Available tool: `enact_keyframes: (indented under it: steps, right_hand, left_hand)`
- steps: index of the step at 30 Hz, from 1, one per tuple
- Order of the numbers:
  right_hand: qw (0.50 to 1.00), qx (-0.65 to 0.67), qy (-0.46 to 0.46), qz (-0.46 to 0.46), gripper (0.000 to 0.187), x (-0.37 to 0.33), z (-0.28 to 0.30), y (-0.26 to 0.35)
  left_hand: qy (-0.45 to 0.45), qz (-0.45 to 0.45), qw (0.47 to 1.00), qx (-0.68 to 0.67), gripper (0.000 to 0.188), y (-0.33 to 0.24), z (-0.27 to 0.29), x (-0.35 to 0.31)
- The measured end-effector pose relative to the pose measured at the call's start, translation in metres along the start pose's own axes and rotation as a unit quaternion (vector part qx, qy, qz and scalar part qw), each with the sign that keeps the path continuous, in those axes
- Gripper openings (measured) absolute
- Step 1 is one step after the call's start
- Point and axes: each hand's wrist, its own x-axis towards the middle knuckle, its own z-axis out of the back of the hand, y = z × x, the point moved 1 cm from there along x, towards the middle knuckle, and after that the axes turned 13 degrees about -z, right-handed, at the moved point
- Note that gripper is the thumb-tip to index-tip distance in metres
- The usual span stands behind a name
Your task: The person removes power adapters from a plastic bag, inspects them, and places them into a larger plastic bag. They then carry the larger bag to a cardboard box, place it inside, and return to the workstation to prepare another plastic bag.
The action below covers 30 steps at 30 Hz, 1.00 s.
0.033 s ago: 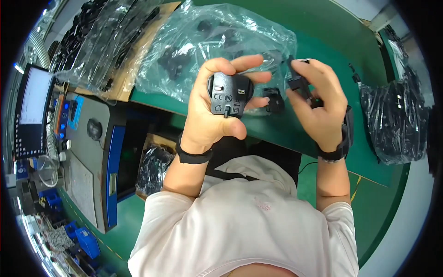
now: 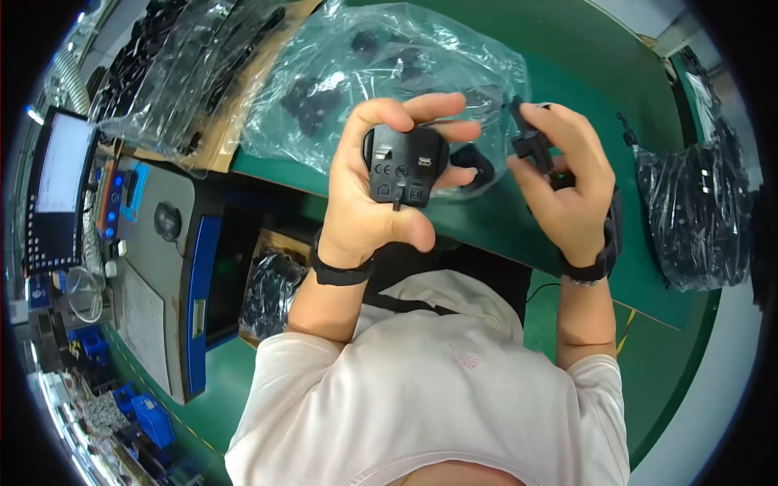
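Observation:
In my left hand [image 2: 361,190] sits a black power adapter [image 2: 403,164]. Its face has two metal contacts and white printed marks, and a thin cable leaves its lower edge. The thumb is below the adapter and the fingers curl past its far side. My right hand [image 2: 570,174] pinches a small black plug piece [image 2: 531,146] between thumb and fingers, apart from the adapter; part of it is hidden by the hand. Just beyond my left fingertips, another black piece [image 2: 476,164] lies at the edge of a clear plastic bag [image 2: 324,65].
Several dark parts are inside the clear bag on the green table [image 2: 640,267]. A bag of black items [image 2: 697,215] lies at the right. Cardboard with bagged black parts [image 2: 174,73] is at the far left, near a monitor [image 2: 61,182] and a computer mouse [image 2: 168,220].
The plug piece in my right hand has tilted and shifted slightly right. The black piece beyond my left fingertips appears farther left, and the clear bag has moved a little. My left hand still holds the adapter.

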Motion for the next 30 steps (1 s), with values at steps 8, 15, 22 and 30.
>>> enact_keyframes:
  steps: [8, 15, 22, 30]
  right_hand:
    - [0.999, -0.015, 0.01, 0.032, 0.044, -0.001, -0.024, -0.011]
    - [0.998, 0.007, 0.067, -0.007, 0.045, -0.005, -0.038, -0.014]
    - [0.996, 0.032, 0.062, -0.054, 0.048, -0.007, -0.041, -0.017]
    - [0.997, 0.062, -0.036, -0.03, 0.032, -0.018, -0.035, -0.019]
  left_hand:
    - [0.109, -0.191, 0.966, 0.138, 0.078, -0.016, 0.017, 0.001]
    - [0.077, -0.213, 0.965, 0.128, 0.077, -0.035, 0.021, -0.002]
    - [0.054, -0.226, 0.962, 0.145, 0.075, -0.046, 0.022, -0.007]
    - [0.066, -0.23, 0.961, 0.136, 0.071, -0.039, 0.025, -0.006]
